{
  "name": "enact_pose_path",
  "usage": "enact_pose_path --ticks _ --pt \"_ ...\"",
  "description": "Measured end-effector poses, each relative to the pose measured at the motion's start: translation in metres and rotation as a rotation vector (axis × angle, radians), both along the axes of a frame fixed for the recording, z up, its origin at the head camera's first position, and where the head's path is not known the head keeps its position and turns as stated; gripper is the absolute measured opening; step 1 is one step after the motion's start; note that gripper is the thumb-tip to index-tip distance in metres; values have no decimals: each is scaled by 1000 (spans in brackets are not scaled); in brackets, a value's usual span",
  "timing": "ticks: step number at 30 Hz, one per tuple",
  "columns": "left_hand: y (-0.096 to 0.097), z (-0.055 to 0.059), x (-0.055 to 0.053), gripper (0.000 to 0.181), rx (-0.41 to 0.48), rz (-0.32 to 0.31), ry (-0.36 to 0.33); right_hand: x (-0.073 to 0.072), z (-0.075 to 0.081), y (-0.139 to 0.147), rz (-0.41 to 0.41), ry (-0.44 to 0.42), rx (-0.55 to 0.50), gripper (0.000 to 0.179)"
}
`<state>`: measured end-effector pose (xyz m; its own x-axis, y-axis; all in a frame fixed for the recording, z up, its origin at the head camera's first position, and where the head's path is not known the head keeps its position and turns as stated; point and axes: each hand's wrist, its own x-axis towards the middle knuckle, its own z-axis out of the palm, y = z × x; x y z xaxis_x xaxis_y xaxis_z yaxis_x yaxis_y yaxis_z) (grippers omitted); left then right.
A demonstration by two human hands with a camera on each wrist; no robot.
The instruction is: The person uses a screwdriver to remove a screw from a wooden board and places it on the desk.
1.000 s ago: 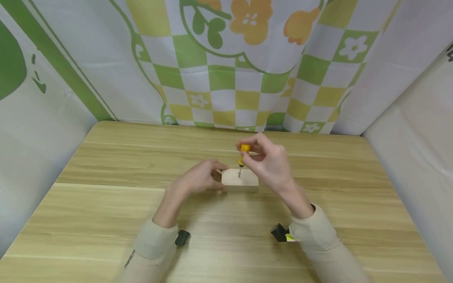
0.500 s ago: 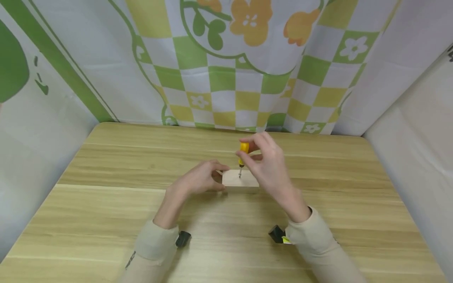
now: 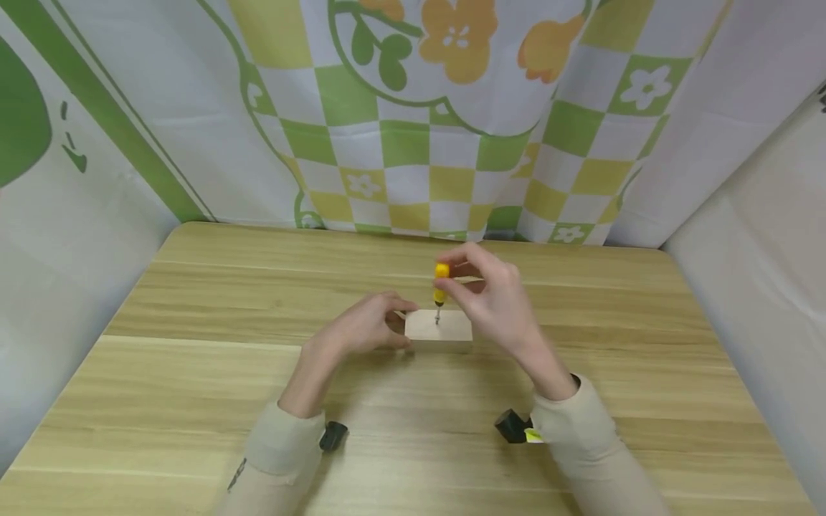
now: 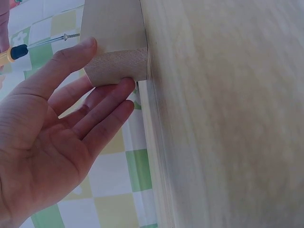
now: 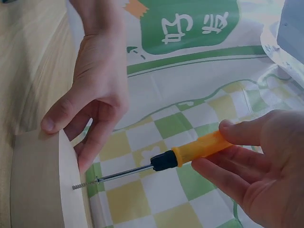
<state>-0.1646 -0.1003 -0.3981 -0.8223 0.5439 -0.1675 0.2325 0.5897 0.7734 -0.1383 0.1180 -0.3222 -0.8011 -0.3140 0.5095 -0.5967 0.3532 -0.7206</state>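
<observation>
A pale wooden block [image 3: 422, 328] lies on the table, and a screw [image 5: 84, 185] stands partly sunk in its top face. My left hand [image 3: 361, 324] grips the block's left end, the thumb on the near side and fingers on the far side. My right hand [image 3: 497, 297] pinches the yellow handle of a screwdriver [image 5: 199, 147] between thumb and fingers. Its metal shaft runs down to the screw, and the tip meets the screw head. In the left wrist view the screw [image 4: 71, 35] and the block [image 4: 114, 28] show beside my left thumb.
The wood-grain table [image 3: 193, 401] reaches to a checked, flowered curtain [image 3: 429, 143] at the back. White fabric walls stand at the left [image 3: 97, 179] and right [image 3: 761, 215]. Black cameras sit at both wrists.
My right hand and wrist have shifted slightly back and forth, and the screwdriver handle now stands more upright. The left hand and the block hold nearly still.
</observation>
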Motion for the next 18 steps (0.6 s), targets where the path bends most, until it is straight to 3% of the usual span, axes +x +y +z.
enact_pose_path --ticks 3,6,14,18 --pt "0 0 -1 65 1 2 -5 0 1 2 29 -30 16 22" --pt "0 1 -1 65 -8 8 -11 2 0 1 18 -8 49 23" --pt "-1 0 -1 64 -10 5 -4 4 -6 -10 -99 118 90 29" --pt "0 0 -1 64 -6 2 4 3 -8 -12 -135 140 90 25"
